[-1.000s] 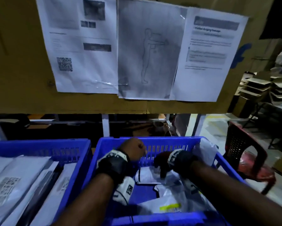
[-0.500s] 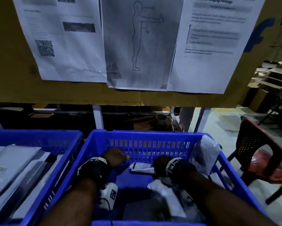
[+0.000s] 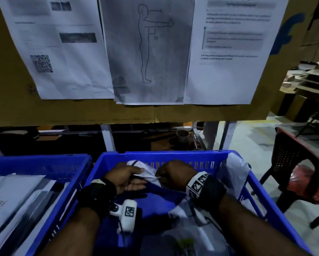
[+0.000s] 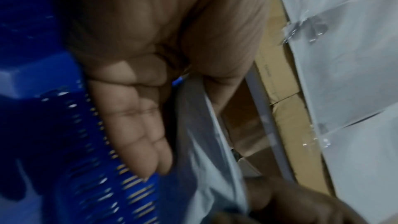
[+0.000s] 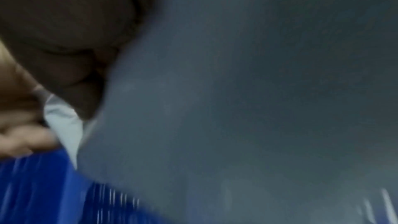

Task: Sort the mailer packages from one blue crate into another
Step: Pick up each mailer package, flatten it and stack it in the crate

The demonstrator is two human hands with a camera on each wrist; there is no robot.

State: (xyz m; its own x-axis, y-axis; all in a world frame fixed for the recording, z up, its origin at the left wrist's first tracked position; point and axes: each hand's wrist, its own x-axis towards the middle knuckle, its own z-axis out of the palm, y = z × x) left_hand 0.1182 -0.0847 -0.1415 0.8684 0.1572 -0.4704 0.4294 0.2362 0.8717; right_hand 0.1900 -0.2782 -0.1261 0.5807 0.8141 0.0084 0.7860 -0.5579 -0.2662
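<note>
— In the right blue crate [image 3: 265,191], where's the mailer [image 3: 147,170]?
— By the far wall (crumpled), left hand [image 3: 125,179] pinching one end, right hand [image 3: 173,174] gripping the other.

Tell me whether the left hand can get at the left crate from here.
Probably yes: the left crate sits right beside the left hand with its top open, though that hand now holds a white mailer.

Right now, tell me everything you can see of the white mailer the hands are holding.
The crumpled white plastic mailer is a thin, glossy, wrinkled bag with a dark mark near its top edge. It is held up near the slotted far wall of the right blue plastic crate. The left hand pinches one side, and the right hand grips the other. Its contents are not visible.
</note>
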